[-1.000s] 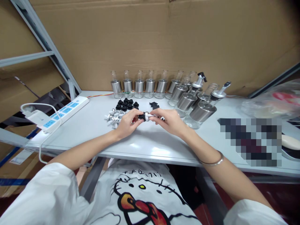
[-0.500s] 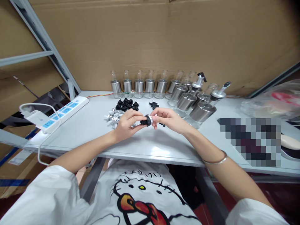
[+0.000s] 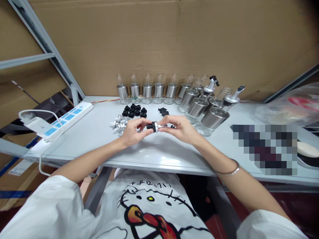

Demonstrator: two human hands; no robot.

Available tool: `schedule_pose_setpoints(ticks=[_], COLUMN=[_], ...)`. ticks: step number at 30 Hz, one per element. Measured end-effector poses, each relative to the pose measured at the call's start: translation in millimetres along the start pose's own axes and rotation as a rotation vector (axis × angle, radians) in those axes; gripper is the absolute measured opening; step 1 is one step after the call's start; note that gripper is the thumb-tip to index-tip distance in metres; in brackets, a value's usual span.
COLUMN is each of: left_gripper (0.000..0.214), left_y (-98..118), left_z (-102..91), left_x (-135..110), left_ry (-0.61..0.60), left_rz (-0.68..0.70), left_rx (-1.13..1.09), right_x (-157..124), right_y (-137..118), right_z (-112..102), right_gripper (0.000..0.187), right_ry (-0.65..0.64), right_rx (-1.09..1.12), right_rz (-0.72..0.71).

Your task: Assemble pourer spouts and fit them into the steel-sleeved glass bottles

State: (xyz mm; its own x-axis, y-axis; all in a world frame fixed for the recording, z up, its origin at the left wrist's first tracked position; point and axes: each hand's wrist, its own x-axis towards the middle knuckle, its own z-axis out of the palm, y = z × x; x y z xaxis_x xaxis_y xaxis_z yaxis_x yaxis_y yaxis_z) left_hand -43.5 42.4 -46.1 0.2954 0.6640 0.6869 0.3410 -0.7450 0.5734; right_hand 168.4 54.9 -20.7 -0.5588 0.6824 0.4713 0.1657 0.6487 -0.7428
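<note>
Between my two hands, above the grey table, is a bottle pourer (image 3: 156,126) lying sideways, with a black ribbed stopper on the left and a silver collar and spout on the right. My left hand (image 3: 134,132) pinches the black stopper end between thumb and fingers. On the other side, my right hand (image 3: 180,128) grips the silver spout, its fingertips covering part of it. Just behind my left hand lie several silver spout pieces (image 3: 120,123) and a cluster of black stoppers (image 3: 134,111). Small black parts (image 3: 163,112) lie beyond my right hand.
Several glass bottles with steel sleeves (image 3: 159,89) line the back of the table (image 3: 159,156). Two at the right carry pourers, one being this tilted-looking bottle (image 3: 215,117). A white power strip (image 3: 68,121) with a cable is at left; a plastic bag (image 3: 286,104) is at right.
My right hand has shifted its hold along the silver spout, its fingers now more together. The pourer has moved slightly left and sits more level.
</note>
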Motion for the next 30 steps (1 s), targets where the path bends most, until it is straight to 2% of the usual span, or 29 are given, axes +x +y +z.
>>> schedule_pose_setpoints(ticks=[4,7,14,19,24,30], left_gripper=[0.023,0.02,0.01,0.007,0.008,0.006], left_y=[-1,-1,-2,-2,-5,-2], left_z=[0.5,1.7,2.6,1.7,1.7,-0.2], left_x=[-2,-3,1,3,1,2], left_ry=[-0.034,-0.072,-0.083,-0.096,-0.114,-0.11], left_rz=[-0.027,-0.021,0.268,0.389,0.389,0.399], left_rx=[-0.025,0.033,0.127,0.171,0.202,0.195], right_x=[1,0,0,2,3,3], right_y=[-6,-7,-12,-14,-12,-10], right_z=[0,-2,-3,-2,-1,0], right_gripper=[0.021,0.024,0.032,0.036,0.035,0.032], right_ry=[0.027,0.01,-0.092,-0.139,-0.146,-0.158], right_rx=[-0.104,-0.109,0.043,0.207,0.243,0.24], right_rz=[-0.054,-0.005,0.228,0.345,0.379,0.346])
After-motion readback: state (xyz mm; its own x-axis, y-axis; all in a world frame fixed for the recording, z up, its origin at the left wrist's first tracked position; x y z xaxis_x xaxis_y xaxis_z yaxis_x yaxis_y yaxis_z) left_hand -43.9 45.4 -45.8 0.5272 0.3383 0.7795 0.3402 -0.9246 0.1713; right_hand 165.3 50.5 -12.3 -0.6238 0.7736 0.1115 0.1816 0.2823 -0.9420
